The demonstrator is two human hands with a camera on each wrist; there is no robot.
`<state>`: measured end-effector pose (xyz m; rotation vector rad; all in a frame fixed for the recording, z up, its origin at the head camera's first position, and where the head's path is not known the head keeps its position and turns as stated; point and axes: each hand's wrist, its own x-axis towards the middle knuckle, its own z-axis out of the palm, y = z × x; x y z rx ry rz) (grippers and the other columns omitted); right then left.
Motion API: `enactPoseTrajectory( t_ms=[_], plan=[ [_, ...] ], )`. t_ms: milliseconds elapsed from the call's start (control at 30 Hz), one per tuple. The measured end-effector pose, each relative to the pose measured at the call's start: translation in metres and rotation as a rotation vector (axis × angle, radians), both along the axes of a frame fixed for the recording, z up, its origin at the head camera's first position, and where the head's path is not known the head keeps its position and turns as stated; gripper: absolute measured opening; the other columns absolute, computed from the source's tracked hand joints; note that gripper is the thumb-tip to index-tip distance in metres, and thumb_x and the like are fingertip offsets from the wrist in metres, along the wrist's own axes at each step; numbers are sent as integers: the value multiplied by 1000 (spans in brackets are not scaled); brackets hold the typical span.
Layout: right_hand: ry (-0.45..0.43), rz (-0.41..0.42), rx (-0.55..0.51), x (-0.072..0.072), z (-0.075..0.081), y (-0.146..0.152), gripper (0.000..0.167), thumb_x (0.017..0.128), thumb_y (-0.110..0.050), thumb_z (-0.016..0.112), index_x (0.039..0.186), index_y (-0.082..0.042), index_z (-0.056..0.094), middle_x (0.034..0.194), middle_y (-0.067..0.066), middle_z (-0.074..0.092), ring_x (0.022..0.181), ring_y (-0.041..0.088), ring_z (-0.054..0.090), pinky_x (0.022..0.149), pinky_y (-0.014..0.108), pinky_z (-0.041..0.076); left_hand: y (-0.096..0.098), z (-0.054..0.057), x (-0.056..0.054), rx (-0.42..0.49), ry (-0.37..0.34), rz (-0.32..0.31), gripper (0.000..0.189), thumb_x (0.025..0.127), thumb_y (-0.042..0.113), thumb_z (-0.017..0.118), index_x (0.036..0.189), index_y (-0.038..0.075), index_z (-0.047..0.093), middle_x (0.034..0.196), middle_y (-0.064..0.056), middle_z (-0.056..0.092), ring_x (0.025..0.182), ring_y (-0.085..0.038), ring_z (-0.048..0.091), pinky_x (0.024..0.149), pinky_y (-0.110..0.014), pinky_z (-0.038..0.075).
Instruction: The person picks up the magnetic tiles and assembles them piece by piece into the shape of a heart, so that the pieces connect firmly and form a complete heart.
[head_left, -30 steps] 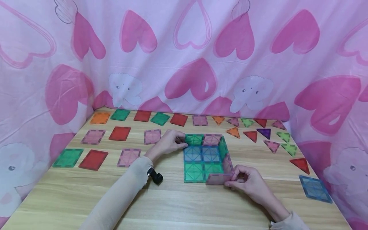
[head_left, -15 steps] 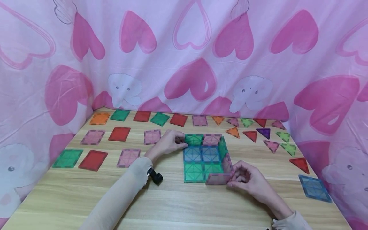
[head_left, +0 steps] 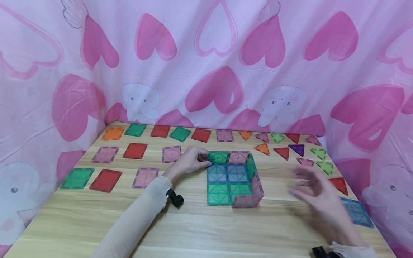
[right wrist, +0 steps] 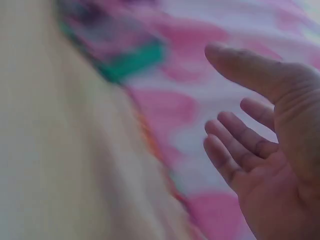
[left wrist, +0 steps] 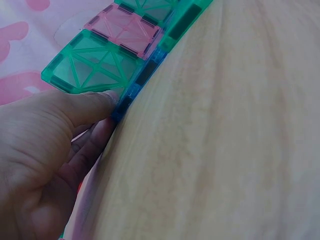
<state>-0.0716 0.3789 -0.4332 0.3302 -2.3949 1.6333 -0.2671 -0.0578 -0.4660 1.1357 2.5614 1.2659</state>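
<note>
Transparent magnetic tiles form a partly walled box on the table. Its floor is two blue tiles (head_left: 217,173) and two green tiles (head_left: 218,194). Along the back stand a green tile (left wrist: 97,67) and a pink tile (head_left: 238,157); the right side has a green tile (head_left: 250,165) and a pink tile (head_left: 256,184). One more pink tile (head_left: 246,201) stands at the front right. My left hand (head_left: 191,160) pinches the green back tile by its left end, thumb on the inner face. Blurred, my right hand (head_left: 317,197) hovers off to the right, fingers spread and holding nothing.
Square tiles in red (head_left: 134,151), green (head_left: 77,178), pink (head_left: 146,177) and orange (head_left: 112,133) lie flat at left and back. Several triangles, including a purple one (head_left: 297,149), lie at back right. A blue square (head_left: 359,213) lies near the right edge. A curtain (head_left: 206,71) encloses the table.
My right hand has let go of the corner by the front pink tile and moved right, toward the blue square. The front pink tile stays standing. My left hand keeps its place.
</note>
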Motion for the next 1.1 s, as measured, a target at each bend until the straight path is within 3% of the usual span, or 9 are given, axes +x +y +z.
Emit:
enactPoseTrajectory(
  t_ms=[133,267,367,500,567,667,800,900,1100],
  plan=[
    [92,-196,-133,16,4,57,80,85,30,76,157,3,53,141,1,69,124,7,68,100,11,53,0,1,0,-6,-14,5,20,102,15,84,87,18,71,90,7,77,81,-7,71,76,-28,58],
    [-52,-478,75,41,-8,98,78,98,3,82,166,-17,49,143,-17,61,119,-9,57,95,-1,43,-1,0,-1,-10,-38,11,14,102,15,85,91,18,75,92,7,79,84,-6,74,80,-28,61],
    [-190,-589,302,54,-22,119,81,106,-20,80,174,-22,37,164,-5,51,123,-18,44,95,-5,34,0,0,-1,-9,-41,12,12,101,14,85,93,18,76,93,7,79,84,-7,74,81,-29,62],
    [-235,-571,433,61,-33,138,85,109,-24,76,176,-6,27,179,29,28,143,-19,31,97,-8,21,0,-1,-1,-3,-22,13,15,101,14,85,91,18,75,92,7,78,83,-7,72,79,-29,60],
    [-251,-529,489,61,-35,143,85,109,-24,75,173,2,26,173,41,27,162,4,31,97,-9,14,0,-1,-1,-1,-15,15,18,101,15,85,89,18,73,90,7,77,81,-8,70,78,-29,58],
    [-295,-472,564,60,-35,148,85,109,-24,76,168,12,27,161,49,35,152,49,40,94,-8,8,0,-3,-1,13,-17,13,18,101,15,85,88,18,73,89,7,76,80,-9,68,76,-29,56],
    [-383,-446,614,59,-36,149,84,111,-26,73,167,14,25,154,50,36,131,64,41,133,38,33,0,-4,-1,31,-46,13,15,101,16,85,91,18,75,91,7,77,81,-9,68,77,-28,57],
    [-438,-460,619,59,-36,148,86,112,-29,72,167,15,23,154,51,32,130,66,39,111,85,33,-1,-5,-1,35,-67,20,13,101,15,85,92,18,76,92,7,77,82,-9,70,78,-29,58],
    [-413,-502,648,58,-35,147,86,103,-24,83,160,19,35,148,50,41,118,65,51,92,69,56,-1,-6,-2,41,-84,20,12,100,14,86,94,18,77,94,6,78,85,-10,73,82,-30,61]
  ],
)
